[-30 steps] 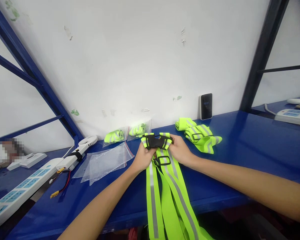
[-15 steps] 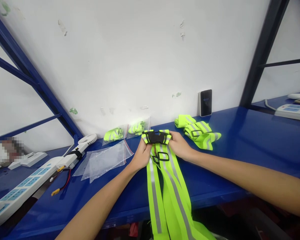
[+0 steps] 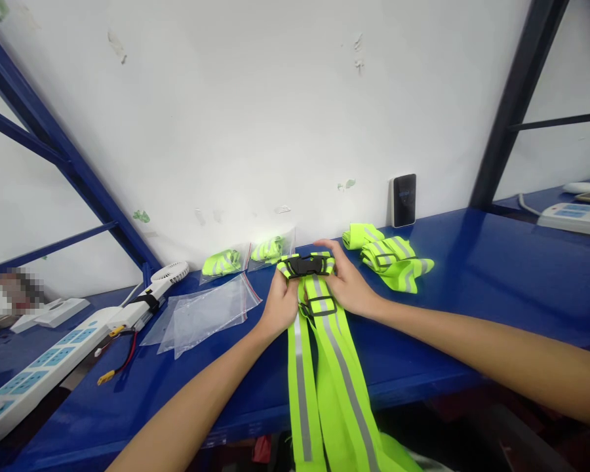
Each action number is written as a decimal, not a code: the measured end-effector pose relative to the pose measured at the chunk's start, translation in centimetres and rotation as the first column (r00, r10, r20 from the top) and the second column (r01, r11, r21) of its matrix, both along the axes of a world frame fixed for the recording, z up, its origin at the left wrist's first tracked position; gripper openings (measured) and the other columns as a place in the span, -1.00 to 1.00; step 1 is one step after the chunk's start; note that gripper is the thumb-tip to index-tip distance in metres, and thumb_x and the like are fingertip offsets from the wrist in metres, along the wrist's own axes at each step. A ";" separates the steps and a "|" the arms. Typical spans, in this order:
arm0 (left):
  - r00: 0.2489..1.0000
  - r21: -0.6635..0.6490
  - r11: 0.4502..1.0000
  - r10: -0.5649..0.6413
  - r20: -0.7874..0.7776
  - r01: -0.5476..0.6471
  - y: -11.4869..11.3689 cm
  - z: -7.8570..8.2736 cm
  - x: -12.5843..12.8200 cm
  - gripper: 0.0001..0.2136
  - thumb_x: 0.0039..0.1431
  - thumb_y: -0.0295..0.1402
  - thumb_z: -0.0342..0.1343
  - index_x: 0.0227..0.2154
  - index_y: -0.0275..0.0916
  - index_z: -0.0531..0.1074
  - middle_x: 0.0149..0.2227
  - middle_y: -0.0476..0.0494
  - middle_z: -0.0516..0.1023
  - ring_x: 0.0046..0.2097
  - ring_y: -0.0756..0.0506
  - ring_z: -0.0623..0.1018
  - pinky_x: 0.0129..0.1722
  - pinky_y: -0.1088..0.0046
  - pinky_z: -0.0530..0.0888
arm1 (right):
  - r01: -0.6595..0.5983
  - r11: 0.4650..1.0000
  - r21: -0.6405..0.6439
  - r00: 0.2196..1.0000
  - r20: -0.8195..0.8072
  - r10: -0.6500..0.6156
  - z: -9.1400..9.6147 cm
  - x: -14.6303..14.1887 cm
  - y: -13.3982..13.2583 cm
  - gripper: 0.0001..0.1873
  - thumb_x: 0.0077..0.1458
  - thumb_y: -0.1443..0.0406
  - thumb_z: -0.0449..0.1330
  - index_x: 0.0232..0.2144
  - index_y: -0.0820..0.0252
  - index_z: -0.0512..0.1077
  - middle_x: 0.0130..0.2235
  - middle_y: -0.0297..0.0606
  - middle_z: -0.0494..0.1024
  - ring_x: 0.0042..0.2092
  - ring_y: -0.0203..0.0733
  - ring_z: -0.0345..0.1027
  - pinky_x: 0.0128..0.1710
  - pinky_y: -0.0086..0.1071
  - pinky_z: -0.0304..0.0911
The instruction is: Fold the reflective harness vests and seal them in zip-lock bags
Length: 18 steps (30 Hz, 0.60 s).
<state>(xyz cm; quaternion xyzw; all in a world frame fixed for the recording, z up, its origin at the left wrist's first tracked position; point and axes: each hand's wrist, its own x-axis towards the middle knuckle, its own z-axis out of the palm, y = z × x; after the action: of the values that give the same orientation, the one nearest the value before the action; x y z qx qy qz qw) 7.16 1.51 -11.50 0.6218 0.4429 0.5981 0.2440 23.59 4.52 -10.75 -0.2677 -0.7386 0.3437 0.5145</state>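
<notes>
A neon-yellow reflective strap harness point(image 3: 324, 373) with grey stripes lies over the front edge of the blue bench point(image 3: 496, 288) and hangs down. Its black plastic buckle point(image 3: 302, 266) sits at the top end. My left hand point(image 3: 281, 303) grips the strap just left of the buckle, fingers closed. My right hand point(image 3: 347, 283) holds the right end of the buckle and strap, thumb on top. A black slider ring point(image 3: 320, 306) lies on the strap between my hands.
Folded neon straps point(image 3: 391, 259) lie to the right, empty clear zip bags point(image 3: 206, 314) to the left, and two bagged straps point(image 3: 243, 257) by the wall. A white power strip point(image 3: 44, 360), small fan point(image 3: 170, 274), wired connector point(image 3: 115, 364) and dark device point(image 3: 404, 200) also stand here.
Both hands have shifted the buckle end slightly farther up the bench; my right thumb has lifted over the buckle's top. The view has tipped a little.
</notes>
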 end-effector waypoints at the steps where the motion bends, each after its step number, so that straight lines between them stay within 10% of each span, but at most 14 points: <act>1: 1.000 -0.013 1.000 0.006 0.014 -0.006 -0.1 0.0 0.1 -0.82 0.20 -0.32 0.08 -0.16 -0.23 0.37 -0.25 -0.10 0.53 -0.10 -0.13 0.51 -0.07 0.37 0.42 | 0.007 0.999 0.031 1.000 0.000 -0.007 0.0 0.0 -0.1 -0.40 -0.04 0.49 0.03 0.08 0.05 0.22 -0.18 -0.30 0.47 -0.11 -0.10 0.37 -0.04 -0.26 0.25; 7: 0.991 -0.123 0.992 -0.013 0.134 0.030 0.0 -0.1 0.2 -0.81 0.11 -0.26 0.16 -0.27 -0.23 0.39 -0.48 -0.01 0.47 -0.25 -0.12 0.53 -0.25 0.42 0.44 | -0.029 0.989 0.144 0.998 -0.057 0.037 0.1 -0.3 -0.3 -0.59 -0.10 0.51 -0.04 -0.19 0.12 0.35 -0.16 -0.27 0.46 -0.07 -0.11 0.33 -0.03 -0.29 0.21; 12: 0.960 -0.161 0.983 -0.042 0.277 0.089 0.4 -0.2 -0.2 -0.68 0.00 -0.30 0.22 -0.15 -0.26 0.43 -0.18 -0.11 0.57 -0.13 -0.13 0.54 -0.20 0.45 0.44 | -0.156 0.985 0.069 0.987 -0.025 0.158 0.5 -0.3 -1.0 -0.70 0.11 0.41 -0.05 -0.14 0.11 0.35 -0.10 -0.26 0.43 0.01 -0.13 0.30 0.05 -0.28 0.15; 18: 0.938 -0.227 0.962 -0.070 0.340 0.154 0.1 0.3 -0.3 -0.69 -0.05 -0.33 0.23 -0.21 -0.28 0.40 -0.46 0.02 0.52 -0.50 -0.02 0.48 -0.44 0.48 0.41 | -0.249 0.968 -0.025 0.968 0.029 0.249 0.5 0.1 -1.4 -0.67 0.13 0.31 0.03 -0.02 0.06 0.26 -0.01 -0.28 0.38 0.07 -0.09 0.24 0.07 -0.28 0.13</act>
<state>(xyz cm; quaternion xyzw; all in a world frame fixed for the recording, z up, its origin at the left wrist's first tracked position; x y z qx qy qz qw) 6.84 1.66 -11.21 0.5020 0.4314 0.6178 0.4244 23.70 3.15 -10.24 -0.1838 -0.7709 0.4090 0.4524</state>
